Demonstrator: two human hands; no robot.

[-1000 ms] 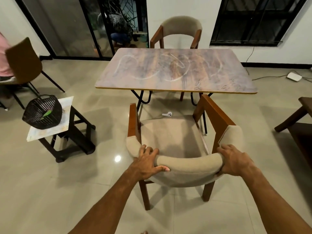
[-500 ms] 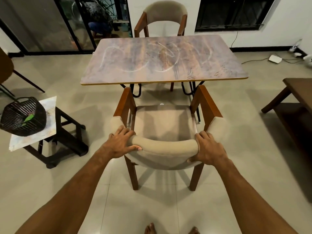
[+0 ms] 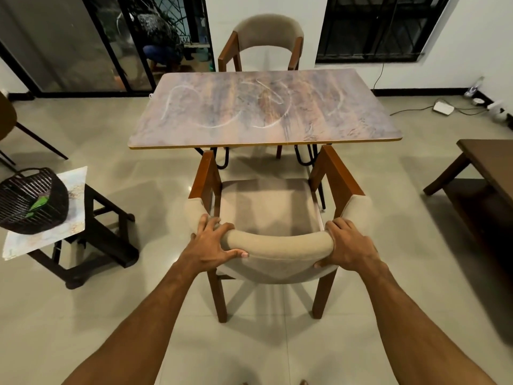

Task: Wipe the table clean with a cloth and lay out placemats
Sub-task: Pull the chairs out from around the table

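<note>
Bench (image 3: 263,107) stands mid-room, well ahead of us, and carries only white looping smears.

Risk: if we push the near chair (image 3: 266,207) straight in, its wooden arms may knock the bench's front edge and jolt it. The arm tips sit just short of that edge.

Risk: no cloth in hand. A green item (image 3: 39,204) lies in the basket (image 3: 16,195) at left. Cloth? We cannot tell.

Left grip (image 3: 208,245) and right grip (image 3: 349,245) each wrap the padded backrest. An uneven push would skew the chair.

Bench long axis runs left–right, with one long edge facing us.
</note>
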